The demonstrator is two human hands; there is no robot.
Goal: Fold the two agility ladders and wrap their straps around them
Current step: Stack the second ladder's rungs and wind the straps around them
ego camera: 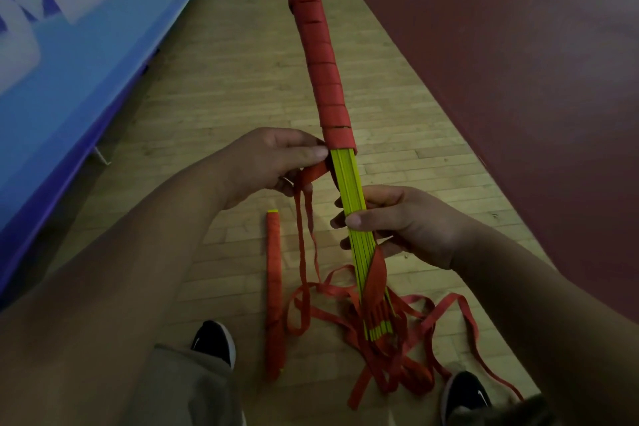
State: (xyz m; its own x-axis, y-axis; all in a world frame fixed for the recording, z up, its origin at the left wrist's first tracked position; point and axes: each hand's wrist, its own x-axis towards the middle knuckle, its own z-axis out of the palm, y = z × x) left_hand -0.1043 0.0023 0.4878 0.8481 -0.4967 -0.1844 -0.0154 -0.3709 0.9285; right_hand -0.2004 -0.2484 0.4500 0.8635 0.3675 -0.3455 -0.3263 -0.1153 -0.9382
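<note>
Head view: over the wooden floor (214, 97), the second ladder (321, 55) stands tilted, its red strap (313, 174) wound down most of its length, with the yellow rungs (349, 180) bare below. A finished bundle (273, 287) lies on the floor beside it. The right hand (408, 225) has its grip clamped round the rungs; the left hand (273, 159) pinches the strap. Wrapping is underway, and the next turn likely needs tension.
</note>
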